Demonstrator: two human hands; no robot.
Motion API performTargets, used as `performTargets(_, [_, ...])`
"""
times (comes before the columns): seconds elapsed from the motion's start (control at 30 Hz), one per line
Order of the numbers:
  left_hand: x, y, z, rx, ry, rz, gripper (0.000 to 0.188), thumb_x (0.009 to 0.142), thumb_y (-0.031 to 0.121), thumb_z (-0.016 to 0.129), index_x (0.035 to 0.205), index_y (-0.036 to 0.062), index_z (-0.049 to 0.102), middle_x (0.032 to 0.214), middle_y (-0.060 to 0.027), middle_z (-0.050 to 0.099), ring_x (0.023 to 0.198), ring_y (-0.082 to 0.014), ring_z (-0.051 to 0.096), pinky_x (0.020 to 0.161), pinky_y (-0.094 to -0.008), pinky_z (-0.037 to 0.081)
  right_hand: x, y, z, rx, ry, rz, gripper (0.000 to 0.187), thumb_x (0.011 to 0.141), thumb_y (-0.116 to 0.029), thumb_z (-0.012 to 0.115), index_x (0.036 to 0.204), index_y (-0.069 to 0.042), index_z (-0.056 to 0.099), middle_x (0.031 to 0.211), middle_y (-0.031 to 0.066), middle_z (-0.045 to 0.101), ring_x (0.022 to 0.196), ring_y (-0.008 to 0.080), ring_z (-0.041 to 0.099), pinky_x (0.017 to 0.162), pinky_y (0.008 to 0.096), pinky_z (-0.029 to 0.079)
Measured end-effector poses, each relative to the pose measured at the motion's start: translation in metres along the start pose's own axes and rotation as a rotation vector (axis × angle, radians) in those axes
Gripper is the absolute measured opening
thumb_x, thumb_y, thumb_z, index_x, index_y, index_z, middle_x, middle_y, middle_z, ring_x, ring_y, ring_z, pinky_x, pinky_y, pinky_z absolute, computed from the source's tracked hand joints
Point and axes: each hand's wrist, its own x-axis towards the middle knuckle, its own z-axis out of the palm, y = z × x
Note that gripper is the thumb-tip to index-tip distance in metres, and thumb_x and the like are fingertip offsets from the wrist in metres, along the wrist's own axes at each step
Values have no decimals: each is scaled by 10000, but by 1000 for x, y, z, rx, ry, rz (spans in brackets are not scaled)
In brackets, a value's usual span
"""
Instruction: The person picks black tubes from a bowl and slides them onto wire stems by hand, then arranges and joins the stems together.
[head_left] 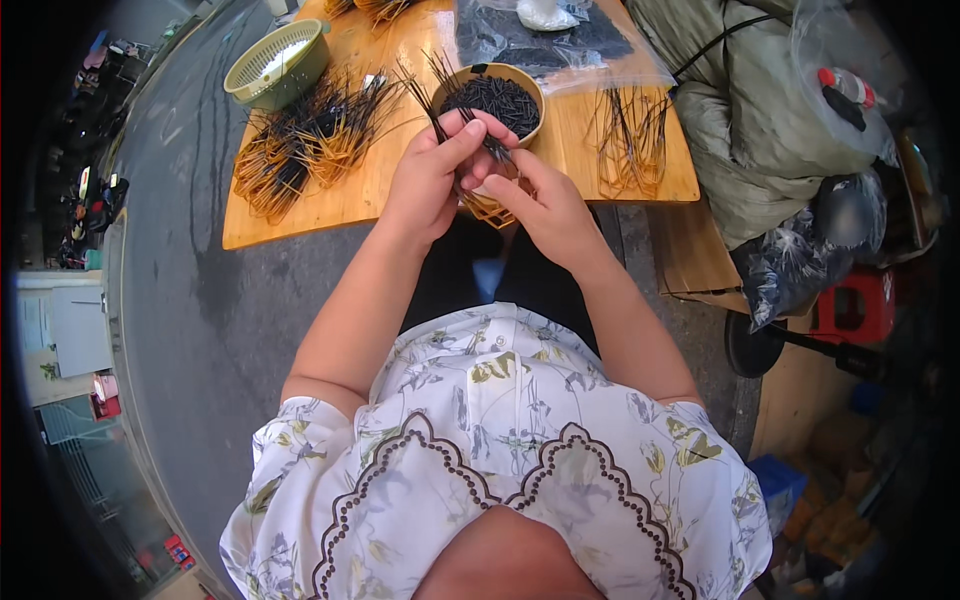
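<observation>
My left hand (428, 182) is closed round a small bundle of thin bent wires (488, 211). Their dark straight ends fan upward past the fingers, and their orange-brown bent ends stick out below. Close beside it, my right hand (548, 207) has thumb and fingers pinched at the bundle's right side; what lies between those fingertips is too small to make out. Just beyond both hands stands a round tan bowl (541, 101) full of short black tubes (497, 101). The hands hide its near edge.
A large heap of similar wires (300, 150) lies left on the wooden table (375, 205), with a green-yellow basket (305, 70) behind it. Several wires (632, 145) lie right. A clear plastic bag (600, 50) lies at the back. Bulky grey-green sacks (755, 130) crowd the right side.
</observation>
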Motion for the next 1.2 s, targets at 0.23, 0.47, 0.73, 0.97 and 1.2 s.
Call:
performTargets(0.23, [4,5,2,-78,189,166,211,955,186,474,933,35,620,903,-46,641,634,-49,433,594,-187,368,0,24,10,229,0,157,166,952,-169,500,1025,-31,555,752,9,587,578,47,461,518,181,369])
performTargets(0.47, [1,-2,0,-116,182,105,190,937,186,514,977,33,619,1011,-109,657,780,-90,551,710,-223,447,3,28,31,335,117,37,147,955,-162,464,946,-24,516,672,6,510,557,74,462,514,233,379])
performTargets(0.73, [0,-4,3,-19,124,9,374,886,180,596,1209,0,542,1084,-79,633,1031,-140,571,883,-279,457,2,34,33,456,145,63,144,974,-158,435,1024,-50,516,754,-19,505,593,48,447,510,189,353])
performTargets(0.97, [-27,-35,22,-56,98,92,533,932,264,552,1366,8,379,1338,-87,462,1197,-167,466,1002,-319,371,13,18,36,668,285,-10,177,990,-177,427,1098,-78,525,794,-55,496,580,-4,394,469,141,288])
performTargets(1.2, [-13,-45,18,-107,283,81,267,993,187,414,1171,17,518,1209,-112,583,1064,-161,566,928,-301,443,9,9,27,190,232,-43,243,950,-212,477,1064,-8,546,893,164,644,865,289,639,705,349,472])
